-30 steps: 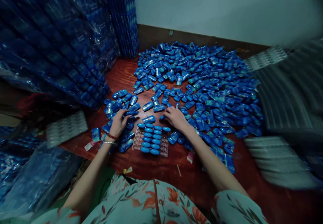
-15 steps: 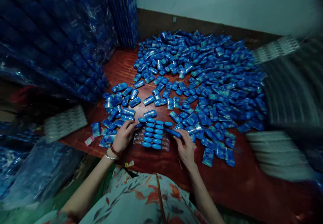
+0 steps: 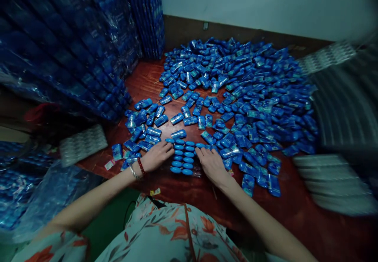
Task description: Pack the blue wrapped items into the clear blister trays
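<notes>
A clear plastic blister tray [image 3: 197,170] lies on the red-brown table before me, with two middle columns of glossy blue oval packets [image 3: 177,158] in it. My left hand [image 3: 157,156] is at the tray's left side, palm down, its fingers closed and bent over a blue packet that they mostly hide. On the right side, my right hand [image 3: 211,164] has its fingers closed and pointing down over the outer column, covering another blue packet. A blue packet [image 3: 200,145] shows just beyond the right fingertips, and one more [image 3: 169,140] lies beyond the left ones.
A large heap of blue packets [image 3: 251,84] covers the table's back and right. A smaller loose group [image 3: 140,118] lies at the left. Tall stacks of plastic-wrapped blue goods [image 3: 88,49] stand at far left. Clear trays [image 3: 84,144] sit at the left edge, others [image 3: 330,183] at right.
Both hands have moved inward onto the tray's sides, carrying the blue packets held at their fingertips. Those packets are now mostly covered by the fingers. The view has shifted slightly.
</notes>
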`<act>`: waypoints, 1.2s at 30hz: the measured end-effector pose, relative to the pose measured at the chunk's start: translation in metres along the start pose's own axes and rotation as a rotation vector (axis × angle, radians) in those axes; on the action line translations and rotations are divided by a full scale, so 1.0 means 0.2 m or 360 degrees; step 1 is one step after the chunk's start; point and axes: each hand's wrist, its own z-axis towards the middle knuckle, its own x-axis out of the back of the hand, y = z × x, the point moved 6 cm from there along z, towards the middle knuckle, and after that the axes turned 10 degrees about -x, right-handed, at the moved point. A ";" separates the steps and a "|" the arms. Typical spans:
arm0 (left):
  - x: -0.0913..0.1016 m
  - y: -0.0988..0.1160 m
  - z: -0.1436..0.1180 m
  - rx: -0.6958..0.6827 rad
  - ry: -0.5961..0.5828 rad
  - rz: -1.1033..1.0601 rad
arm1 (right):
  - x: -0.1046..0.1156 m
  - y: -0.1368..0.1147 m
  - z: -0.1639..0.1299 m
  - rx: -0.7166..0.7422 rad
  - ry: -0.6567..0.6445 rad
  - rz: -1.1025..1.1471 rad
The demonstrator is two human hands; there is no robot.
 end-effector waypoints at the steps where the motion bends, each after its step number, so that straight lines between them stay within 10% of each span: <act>1: -0.01 0.01 0.01 -0.0008 -0.0009 0.0015 | -0.01 0.00 0.00 -0.0011 -0.0013 -0.0020; 8: -0.02 -0.04 -0.09 0.0235 0.0535 -0.0105 | -0.04 0.02 -0.06 -0.0116 0.0183 0.0061; 13: 0.03 -0.29 -0.08 0.0697 0.0893 -0.0476 | 0.03 0.21 -0.11 -0.0422 0.0532 0.0414; 20: -0.16 -0.52 0.40 0.0448 -0.0349 -0.0579 | 0.00 0.48 0.12 -0.0761 0.0110 0.0284; 26: -0.21 -0.50 0.47 0.0284 -0.0475 -0.0602 | -0.07 0.40 0.27 -0.0606 -0.0182 0.0095; 29: -0.13 -0.51 0.34 0.0311 -0.0184 -0.0617 | -0.04 0.42 0.17 -0.0650 0.0044 0.0464; 32: 0.02 -0.51 0.10 0.0521 0.0531 -0.0646 | 0.02 0.47 -0.03 -0.0685 0.0350 0.1004; 36: 0.10 -0.38 -0.29 0.1043 0.1232 -0.0700 | 0.02 0.42 -0.25 -0.0647 0.0231 0.1346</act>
